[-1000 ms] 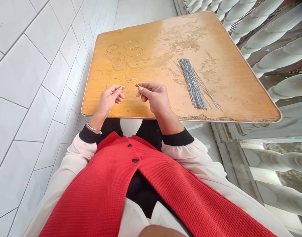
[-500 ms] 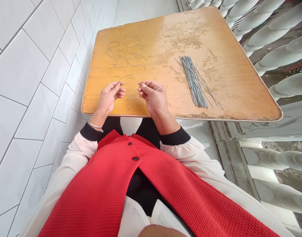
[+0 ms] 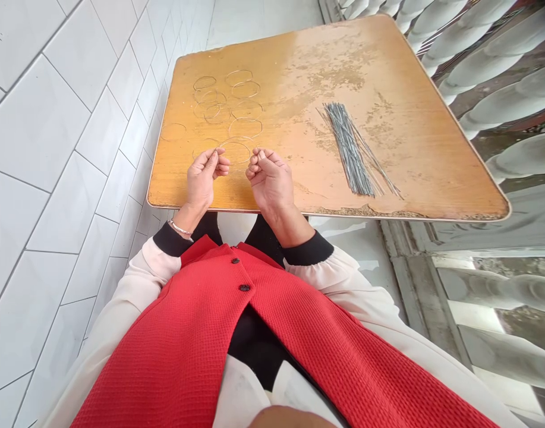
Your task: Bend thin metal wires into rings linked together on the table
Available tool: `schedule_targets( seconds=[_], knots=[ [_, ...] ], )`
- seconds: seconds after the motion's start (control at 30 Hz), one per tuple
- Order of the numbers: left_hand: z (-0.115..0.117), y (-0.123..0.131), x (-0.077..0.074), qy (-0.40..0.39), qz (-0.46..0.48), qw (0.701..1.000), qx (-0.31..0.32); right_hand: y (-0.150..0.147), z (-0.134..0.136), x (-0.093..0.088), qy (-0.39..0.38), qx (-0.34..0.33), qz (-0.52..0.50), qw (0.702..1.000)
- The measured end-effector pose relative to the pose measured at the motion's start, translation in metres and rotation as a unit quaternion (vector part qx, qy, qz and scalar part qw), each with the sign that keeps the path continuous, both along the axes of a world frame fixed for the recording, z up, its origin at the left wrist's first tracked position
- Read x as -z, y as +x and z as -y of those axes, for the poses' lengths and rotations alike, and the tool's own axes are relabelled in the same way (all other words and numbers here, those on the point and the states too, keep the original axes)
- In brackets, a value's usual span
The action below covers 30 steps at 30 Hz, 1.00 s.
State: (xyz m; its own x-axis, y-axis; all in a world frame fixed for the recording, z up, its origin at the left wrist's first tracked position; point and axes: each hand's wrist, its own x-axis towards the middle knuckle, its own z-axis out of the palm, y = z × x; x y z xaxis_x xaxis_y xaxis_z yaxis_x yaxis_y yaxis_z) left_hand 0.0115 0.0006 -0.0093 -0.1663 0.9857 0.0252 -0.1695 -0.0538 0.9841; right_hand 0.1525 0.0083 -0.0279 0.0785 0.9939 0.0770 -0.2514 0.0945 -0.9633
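Worn orange wooden tabletop [image 3: 410,169], thin round wire rings [image 3: 245,126] beyond fingers; our left hand [image 3: 201,181], right hand [image 3: 270,181] curled narrow beside silver wire loop [image 3: 235,153], hold unclear; straight grey wire bundle [image 3: 349,148] set aside, right of fingers, within reach.

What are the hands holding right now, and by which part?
Nothing visible: the curled left hand and right hand show empty fingers either side of a thin silver wire ring, seemingly lying on the orange wooden tabletop.
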Motion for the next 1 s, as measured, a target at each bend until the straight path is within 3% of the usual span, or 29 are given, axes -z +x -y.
schedule_targets(
  seconds=[0.37, 0.57, 0.73, 1.0],
  knots=[
    [0.001, -0.011, -0.01, -0.046, -0.003, 0.999, 0.022, 0.001, 0.014, -0.008, -0.079, -0.062, -0.072, 0.992],
    [0.004, -0.016, -0.016, -0.06, -0.019, 0.998, 0.028, 0.003, 0.016, -0.009, -0.109, -0.075, -0.048, 0.99],
    [0.002, -0.018, -0.014, -0.069, -0.047, 0.997, 0.005, 0.006, 0.015, -0.007, -0.107, -0.094, -0.029, 0.989],
    [-0.003, -0.017, -0.016, -0.07, 0.002, 0.997, 0.026, 0.001, 0.013, -0.006, -0.112, -0.09, -0.043, 0.989]
  ],
)
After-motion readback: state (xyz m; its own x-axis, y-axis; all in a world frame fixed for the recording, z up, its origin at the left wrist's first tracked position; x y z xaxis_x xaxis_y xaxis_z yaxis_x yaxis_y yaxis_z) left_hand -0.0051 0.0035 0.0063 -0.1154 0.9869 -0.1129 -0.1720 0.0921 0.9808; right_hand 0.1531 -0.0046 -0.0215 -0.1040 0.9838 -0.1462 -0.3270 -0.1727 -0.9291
